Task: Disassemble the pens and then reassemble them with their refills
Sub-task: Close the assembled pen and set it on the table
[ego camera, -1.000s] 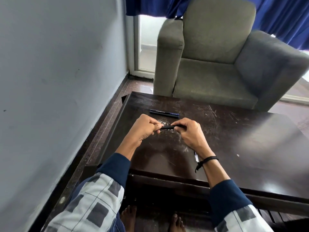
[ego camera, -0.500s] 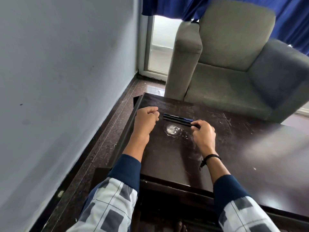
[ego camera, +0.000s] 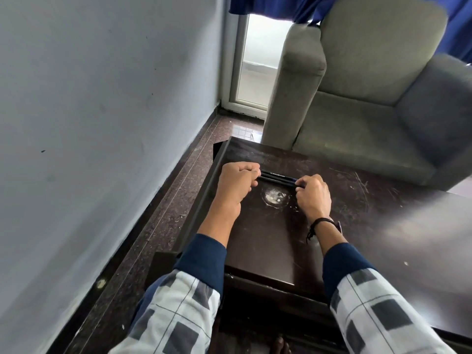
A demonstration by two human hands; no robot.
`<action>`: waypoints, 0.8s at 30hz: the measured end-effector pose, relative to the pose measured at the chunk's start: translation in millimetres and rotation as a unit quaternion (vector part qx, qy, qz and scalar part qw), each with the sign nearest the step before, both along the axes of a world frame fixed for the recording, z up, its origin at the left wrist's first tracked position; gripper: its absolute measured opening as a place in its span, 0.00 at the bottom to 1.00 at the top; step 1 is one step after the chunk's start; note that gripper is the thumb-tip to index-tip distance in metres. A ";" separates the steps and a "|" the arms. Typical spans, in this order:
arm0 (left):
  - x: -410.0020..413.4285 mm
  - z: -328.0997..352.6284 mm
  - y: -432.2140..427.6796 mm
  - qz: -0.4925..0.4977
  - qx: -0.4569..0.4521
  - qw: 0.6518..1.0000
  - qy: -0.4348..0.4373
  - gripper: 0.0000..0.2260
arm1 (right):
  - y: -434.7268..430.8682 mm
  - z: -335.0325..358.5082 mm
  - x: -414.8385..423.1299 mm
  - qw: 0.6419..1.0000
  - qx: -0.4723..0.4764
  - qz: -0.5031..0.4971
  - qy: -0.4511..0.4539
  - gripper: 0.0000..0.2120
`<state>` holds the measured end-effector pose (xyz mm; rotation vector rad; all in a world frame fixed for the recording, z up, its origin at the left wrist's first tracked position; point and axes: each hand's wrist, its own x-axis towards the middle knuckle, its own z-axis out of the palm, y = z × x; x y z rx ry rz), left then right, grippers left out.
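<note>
Two pens (ego camera: 278, 177), dark and slim, laid side by side and touching, flat on table (ego camera: 383, 226) near its far left corner, set left to right between the hands. Pale print on the farther barrel, too small to read.

Left hand (ego camera: 236, 186): knuckles up, fingers curled tight, thumb and fingertips pinching the left ends of the pens. One barrel or both in the pinch: cannot tell.

Right hand (ego camera: 313, 195): back of hand up, fingers curled under, tips closed on the right ends of the pens. Black wristband (ego camera: 322, 222) on the wrist, with a short loose tail.

Table: dark brown, glossy, much scratched. Round whitish scuff (ego camera: 275, 196) just nearer than the pens, between the two hands. Small white speck (ego camera: 406, 263) well to the right.

Sleeves (ego camera: 178, 302): navy cuffs pushed up the forearms, white with grey checks above.

Armchair (ego camera: 370, 98): grey-green, just beyond the table's far edge, facing the camera.

Curtain (ego camera: 281, 6): blue, hanging behind the armchair along the top edge.

Glass door (ego camera: 258, 60): white frame, bright, left of the armchair's arm.

Wall (ego camera: 102, 123): pale grey-blue, scuffed, filling the left side.

Floor (ego camera: 163, 213): dark speckled stone, between wall and table.

Bare foot (ego camera: 279, 346): partly seen below the table's near edge.
</note>
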<state>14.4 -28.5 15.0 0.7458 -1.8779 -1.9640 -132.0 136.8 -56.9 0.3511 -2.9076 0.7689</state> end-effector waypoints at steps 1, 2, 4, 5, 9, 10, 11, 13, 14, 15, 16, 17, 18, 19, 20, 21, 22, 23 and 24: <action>-0.5 -0.3 0.9 -0.004 -0.002 1.000 -0.004 0.08 | 1.4 -0.3 -0.1 1.000 0.001 0.002 0.001 0.09; -0.9 -0.6 1.5 -0.008 -0.002 1.000 -0.006 0.08 | 2.8 -0.2 -0.2 1.000 -0.002 0.004 0.003 0.09; -1.6 -1.0 2.3 -0.009 0.001 1.000 -0.010 0.08 | 6.7 0.9 0.4 1.000 -0.014 0.005 0.008 0.08; -2.0 -1.1 2.4 -0.009 0.001 1.000 -0.012 0.08 | 9.1 2.1 1.1 1.000 -0.022 0.001 0.009 0.08; -3.2 -1.2 4.4 -0.011 -0.008 1.000 -0.019 0.09 | 30.3 9.9 5.3 0.999 -0.043 -0.019 0.000 0.07; -3.1 -1.1 4.5 -0.012 -0.010 1.000 -0.020 0.09 | 38.1 12.2 7.2 0.999 -0.040 -0.028 -0.007 0.07; -2.9 -0.9 4.9 -0.012 -0.011 1.000 -0.020 0.09 | 47.6 14.8 9.7 0.998 -0.036 -0.041 -0.015 0.06; -2.5 -0.1 5.2 -0.011 -0.010 1.000 -0.019 0.09 | 68.2 18.9 16.5 0.996 -0.037 -0.079 -0.033 0.05; -2.0 0.9 5.7 -0.011 -0.009 1.000 -0.018 0.09 | 79.3 20.2 21.8 0.993 -0.040 -0.102 -0.042 0.05; -1.2 1.8 5.9 -0.011 -0.008 1.000 -0.016 0.09 | 89.2 20.4 28.3 0.990 -0.041 -0.123 -0.055 0.06; -0.3 2.9 6.4 -0.011 -0.008 1.000 -0.014 0.09 | 98.0 20.0 35.8 0.987 -0.040 -0.138 -0.069 0.07; 0.6 3.9 6.9 -0.011 -0.007 1.000 -0.011 0.09 | 104.9 18.5 43.8 0.985 -0.035 -0.146 -0.085 0.08; 1.3 4.6 7.1 -0.011 -0.007 1.000 -0.009 0.09 | 109.5 16.2 51.4 0.983 -0.030 -0.149 -0.100 0.09; 2.2 5.6 7.6 -0.011 -0.006 1.000 -0.007 0.09 | 112.6 14.2 58.9 0.982 -0.023 -0.148 -0.111 0.11; 3.0 6.3 7.6 -0.011 -0.006 1.000 -0.006 0.09 | 113.9 12.5 65.5 0.982 -0.018 -0.146 -0.117 0.12; 3.9 7.2 7.5 -0.012 -0.007 1.000 -0.004 0.09 | 114.2 11.4 71.0 0.982 -0.014 -0.144 -0.118 0.14; 4.6 8.0 7.0 -0.012 -0.008 1.000 -0.003 0.10 | 113.3 10.6 75.5 0.983 -0.009 -0.141 -0.116 0.15; 5.3 8.6 6.4 -0.011 -0.009 1.000 -0.002 0.10 | 111.8 9.8 78.8 0.984 -0.002 -0.137 -0.113 0.16; 6.4 9.5 5.6 -0.010 -0.009 1.000 0.001 0.10 | 109.6 9.4 81.7 0.985 0.007 -0.132 -0.107 0.16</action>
